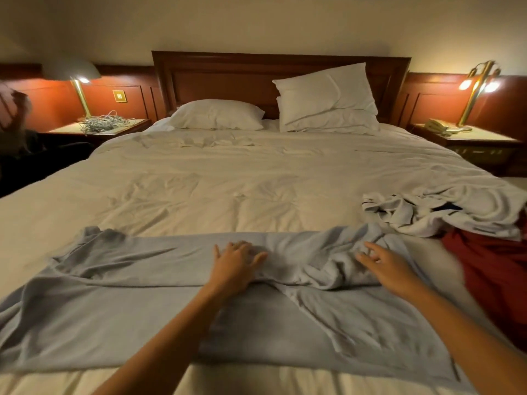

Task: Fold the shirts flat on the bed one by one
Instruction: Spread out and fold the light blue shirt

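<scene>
Evidently early in the task: the grey shirt [142, 295] lay spread on the bed [228, 181] at 6 o'clock, its far edge turned over and bunched. The left grip [236, 263] pressed flat on it; the right grip [390, 266] reached the bunch with fingers straight, clasping nothing. A white shirt [442, 212] and a red shirt [490, 269] lay unfolded at 3 o'clock.

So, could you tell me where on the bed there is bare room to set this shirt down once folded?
The widest bare patch is the duvet between the grey shirt and the pillows. The left side beyond its sleeve is bare too. The right side is crowded: a crumpled white garment and a red garment lie beside the right hand.
</scene>
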Available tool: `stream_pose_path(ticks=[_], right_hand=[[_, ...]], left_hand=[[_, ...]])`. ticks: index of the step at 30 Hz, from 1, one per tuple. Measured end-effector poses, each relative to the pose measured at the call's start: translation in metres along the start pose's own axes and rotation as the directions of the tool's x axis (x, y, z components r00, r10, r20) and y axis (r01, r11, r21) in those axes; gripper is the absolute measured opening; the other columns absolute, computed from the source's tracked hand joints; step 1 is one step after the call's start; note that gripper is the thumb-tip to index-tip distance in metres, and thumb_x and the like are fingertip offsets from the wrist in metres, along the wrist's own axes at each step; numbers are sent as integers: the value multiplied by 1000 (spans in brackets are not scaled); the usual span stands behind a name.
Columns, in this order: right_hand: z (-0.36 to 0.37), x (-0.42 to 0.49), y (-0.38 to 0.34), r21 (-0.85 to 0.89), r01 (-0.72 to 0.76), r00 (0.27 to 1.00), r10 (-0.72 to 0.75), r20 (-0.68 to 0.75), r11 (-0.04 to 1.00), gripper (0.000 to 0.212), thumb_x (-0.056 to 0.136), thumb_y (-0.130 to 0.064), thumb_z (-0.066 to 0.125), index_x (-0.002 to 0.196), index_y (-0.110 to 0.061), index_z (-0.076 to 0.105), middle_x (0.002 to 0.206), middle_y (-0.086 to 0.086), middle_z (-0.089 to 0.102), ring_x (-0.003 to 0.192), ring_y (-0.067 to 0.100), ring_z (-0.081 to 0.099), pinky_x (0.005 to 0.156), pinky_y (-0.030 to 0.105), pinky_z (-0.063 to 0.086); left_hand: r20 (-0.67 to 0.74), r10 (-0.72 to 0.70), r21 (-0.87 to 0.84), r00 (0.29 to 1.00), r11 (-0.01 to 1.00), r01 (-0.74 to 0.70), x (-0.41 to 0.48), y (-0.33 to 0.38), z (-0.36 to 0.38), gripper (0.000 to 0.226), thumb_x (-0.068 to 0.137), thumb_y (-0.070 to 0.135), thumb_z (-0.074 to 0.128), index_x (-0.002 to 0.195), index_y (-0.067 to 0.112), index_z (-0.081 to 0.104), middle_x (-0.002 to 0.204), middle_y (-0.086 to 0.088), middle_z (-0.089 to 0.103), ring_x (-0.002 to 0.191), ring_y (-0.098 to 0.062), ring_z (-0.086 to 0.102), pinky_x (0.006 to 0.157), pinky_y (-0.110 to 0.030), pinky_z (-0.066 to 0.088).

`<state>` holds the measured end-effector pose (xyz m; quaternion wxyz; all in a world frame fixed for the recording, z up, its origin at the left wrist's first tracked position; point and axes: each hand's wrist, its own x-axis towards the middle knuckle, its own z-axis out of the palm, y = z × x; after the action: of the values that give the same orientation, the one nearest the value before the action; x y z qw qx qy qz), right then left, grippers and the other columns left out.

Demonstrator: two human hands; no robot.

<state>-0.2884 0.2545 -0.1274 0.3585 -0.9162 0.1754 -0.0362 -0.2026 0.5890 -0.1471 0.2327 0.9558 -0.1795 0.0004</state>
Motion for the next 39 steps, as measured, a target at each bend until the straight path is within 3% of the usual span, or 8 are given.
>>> stream_pose_path(ticks=[6, 9, 13, 20, 24, 31, 34, 39], right_hand=[[-28, -21, 22, -20, 63, 997, -62, 51, 998, 36, 86, -35, 75, 112, -12, 69, 98, 7, 73, 90, 18, 67, 83, 35, 53], [-35, -30, 35, 5, 50, 982, -50, 183, 999, 46, 83, -33, 79, 120, -8, 65, 89, 1, 70, 83, 11, 65, 79, 30, 53], [-43, -37, 37, -94, 142, 990, -141, 24, 985, 46, 74, -39, 84, 86, 1, 65, 59, 1, 47, 55, 12, 45, 55, 29, 31], [-71, -58, 25, 309, 314, 936, -346, 57, 898, 49, 64, -54, 82, 99, -21, 70, 95, -4, 74, 88, 11, 71, 78, 29, 56], [-61, -50, 24, 249, 322, 945, -324, -34, 913, 63, 65, -57, 75, 106, -9, 67, 98, 11, 68, 94, 23, 65, 84, 43, 53], [-42, -17, 11, 366, 267, 960, -214, -180, 892, 33, 86, -40, 71, 113, -27, 58, 109, -11, 65, 99, -1, 61, 77, 15, 49], [-40, -1, 13, 344, 255, 963, -206, -173, 904, 34, 88, -24, 73, 117, -32, 55, 114, -12, 62, 97, -4, 58, 74, 8, 45], [-15, 2, 34, 129, 200, 979, -195, -50, 971, 41, 90, -13, 71, 127, -26, 59, 120, 2, 62, 111, 19, 59, 90, 32, 49]], left_hand=[[185, 214, -168, 959, 969, -184, -6, 115, 45, 60, 72, 87, 49, 92, 32, 64, 103, 8, 56, 97, -16, 50, 82, -35, 39], [94, 203, -270, 975, 947, -172, -10, 126, 53, 43, 80, 62, 70, 93, 23, 60, 93, 7, 59, 82, -9, 51, 75, -31, 41], [67, 203, -556, 977, 820, -132, -21, 133, 44, 30, 83, 39, 79, 91, 16, 61, 84, -3, 67, 75, -14, 61, 70, -33, 47], [97, 309, -751, 946, 646, -134, -27, 128, 13, 11, 95, 23, 67, 101, 17, 62, 85, -2, 70, 75, -10, 65, 65, -21, 50], [105, 172, -782, 979, 622, -25, -18, 128, 12, 18, 95, 25, 67, 110, 15, 63, 93, -12, 70, 79, -16, 63, 63, -26, 48], [77, 39, -849, 996, 527, 45, 10, 129, 14, 15, 95, 30, 67, 108, 23, 65, 97, -14, 73, 90, -29, 69, 68, -35, 52], [76, 20, -807, 997, 588, 49, 16, 126, 20, 22, 94, 35, 66, 114, 26, 60, 95, -9, 73, 85, -24, 68, 70, -34, 53], [96, 85, -466, 992, 884, -30, 11, 108, 46, 52, 84, 39, 78, 128, 36, 52, 107, 3, 63, 91, -16, 65, 87, -31, 52]])
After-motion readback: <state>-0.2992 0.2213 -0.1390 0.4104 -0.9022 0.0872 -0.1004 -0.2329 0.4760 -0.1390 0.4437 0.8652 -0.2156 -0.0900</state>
